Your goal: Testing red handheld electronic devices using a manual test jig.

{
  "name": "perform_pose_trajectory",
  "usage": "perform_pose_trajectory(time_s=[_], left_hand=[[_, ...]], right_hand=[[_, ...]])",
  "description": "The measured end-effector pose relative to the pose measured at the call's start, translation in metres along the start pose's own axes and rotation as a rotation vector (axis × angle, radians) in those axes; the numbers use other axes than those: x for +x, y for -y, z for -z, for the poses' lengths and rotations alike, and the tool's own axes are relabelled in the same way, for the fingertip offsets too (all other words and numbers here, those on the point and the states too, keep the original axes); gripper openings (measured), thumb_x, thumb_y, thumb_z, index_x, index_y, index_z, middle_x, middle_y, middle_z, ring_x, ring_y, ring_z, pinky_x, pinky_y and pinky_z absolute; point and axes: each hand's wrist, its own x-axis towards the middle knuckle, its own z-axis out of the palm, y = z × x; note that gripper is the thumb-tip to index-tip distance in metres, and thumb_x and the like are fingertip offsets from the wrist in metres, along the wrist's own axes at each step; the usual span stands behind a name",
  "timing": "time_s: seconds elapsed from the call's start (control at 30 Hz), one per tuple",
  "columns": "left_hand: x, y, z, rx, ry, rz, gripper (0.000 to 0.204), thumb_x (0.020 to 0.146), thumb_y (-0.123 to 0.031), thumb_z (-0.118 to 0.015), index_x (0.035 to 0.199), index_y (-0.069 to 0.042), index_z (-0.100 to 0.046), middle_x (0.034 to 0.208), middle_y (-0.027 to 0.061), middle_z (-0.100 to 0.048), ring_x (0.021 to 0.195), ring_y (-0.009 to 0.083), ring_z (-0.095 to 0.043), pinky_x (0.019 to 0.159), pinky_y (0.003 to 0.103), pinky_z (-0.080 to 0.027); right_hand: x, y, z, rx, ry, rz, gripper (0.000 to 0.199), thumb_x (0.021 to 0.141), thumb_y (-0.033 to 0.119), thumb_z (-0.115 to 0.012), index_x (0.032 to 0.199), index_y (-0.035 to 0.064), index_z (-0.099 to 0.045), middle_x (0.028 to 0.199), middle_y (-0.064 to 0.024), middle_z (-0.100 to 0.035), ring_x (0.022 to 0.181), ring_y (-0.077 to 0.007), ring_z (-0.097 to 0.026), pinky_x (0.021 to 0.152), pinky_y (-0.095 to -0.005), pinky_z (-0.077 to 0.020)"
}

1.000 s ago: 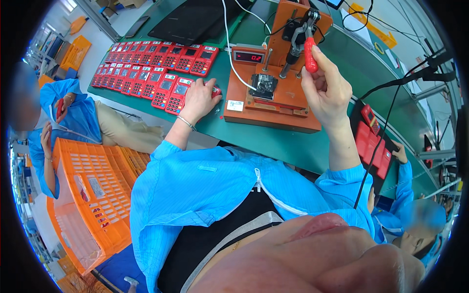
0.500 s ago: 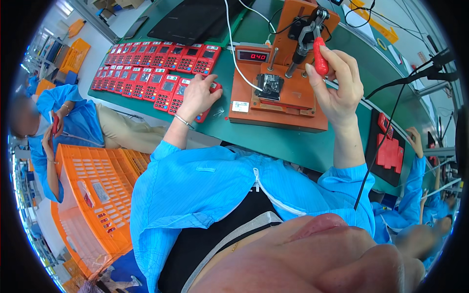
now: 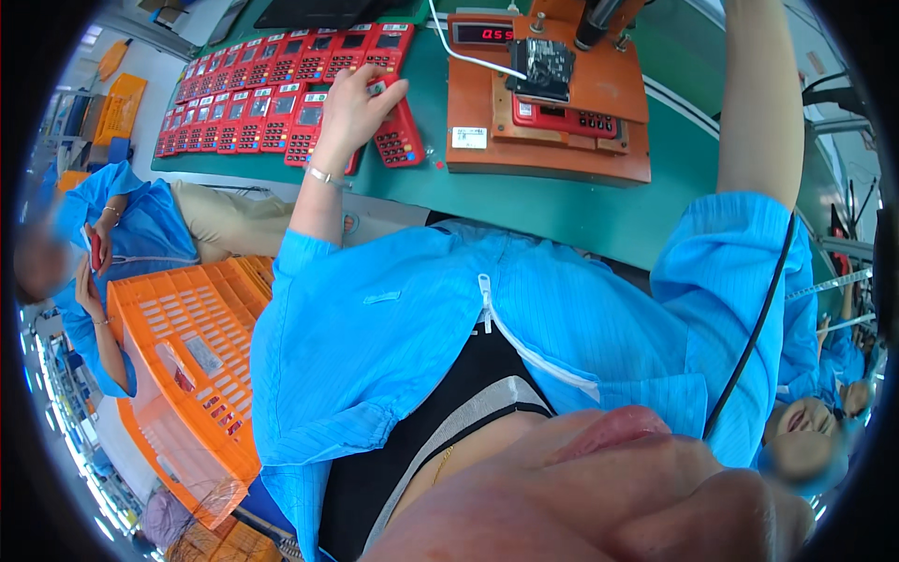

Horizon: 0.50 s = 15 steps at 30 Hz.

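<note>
My left hand (image 3: 358, 110) has its thumb and fingers around the upper end of a red payment terminal (image 3: 400, 139), whose keypad end points toward me. That terminal is tilted at the near right end of two rows of similar red terminals (image 3: 253, 108). My right forearm (image 3: 760, 108) reaches up past the top edge, so the hand itself is out of view. Between my arms stands an orange press fixture (image 3: 552, 161). Another red terminal (image 3: 564, 120) lies in its slot, beneath a black block with a circuit board (image 3: 543, 67) and a white cable.
A red digital display (image 3: 482, 34) sits at the fixture's back left. Beyond the rows lies a black mat or bag (image 3: 314, 11). On the left, an orange crate (image 3: 192, 351) stands near a person in blue (image 3: 126, 234) holding a red object. Others in blue are at right.
My right hand has left the red clamp handle's earlier place and gone up out of view. The block now sits higher, exposing the terminal beneath. The whole view has shifted, and the display reading differs.
</note>
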Motion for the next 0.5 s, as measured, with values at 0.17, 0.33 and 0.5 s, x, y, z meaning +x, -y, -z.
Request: perform_pose_trajectory(time_s=[0.17, 0.33, 0.5], left_hand=[[0.038, 0.0, -0.035, 0.392, 0.231, -0.062, 0.051, 0.085, -0.05, -0.061, 0.104, -0.004, -0.068, 0.1, 0.0255, -0.065, 0.092, 0.0375, -0.066, 0.077, 0.047, -0.055], [0.034, -0.013, -0.031, 0.6, 0.338, -0.04, 0.052, 0.088, -0.053, -0.057, 0.107, -0.005, -0.064, 0.102, 0.024, -0.065, 0.089, 0.0389, -0.067, 0.073, 0.047, -0.055], [0.094, 0.025, 0.008, 0.476, 0.069, -0.135, 0.054, 0.084, -0.055, -0.064, 0.111, -0.008, -0.068, 0.098, 0.0192, -0.067, 0.095, 0.036, -0.066, 0.08, 0.045, -0.052]], right_hand=[[-0.031, -0.006, -0.023, 0.2, -0.088, 0.189, 0.035, 0.089, 0.038, -0.067, 0.075, 0.0059, -0.064, 0.058, 0.0046, -0.052, 0.048, -0.004, -0.04, 0.043, -0.0224, -0.0286], [-0.108, -0.039, -0.013, 0.29, -0.33, 0.381, 0.03, 0.091, 0.027, -0.069, 0.077, 0.0011, -0.063, 0.064, 0.0053, -0.052, 0.056, -0.0027, -0.043, 0.049, -0.0206, -0.033], [-0.22, -0.195, -0.039, 0.168, -0.218, 0.03, 0.02, 0.086, 0.019, -0.072, 0.1, 0.0052, -0.07, 0.083, 0.0025, -0.066, 0.072, -0.005, -0.058, 0.064, -0.0208, -0.047]])
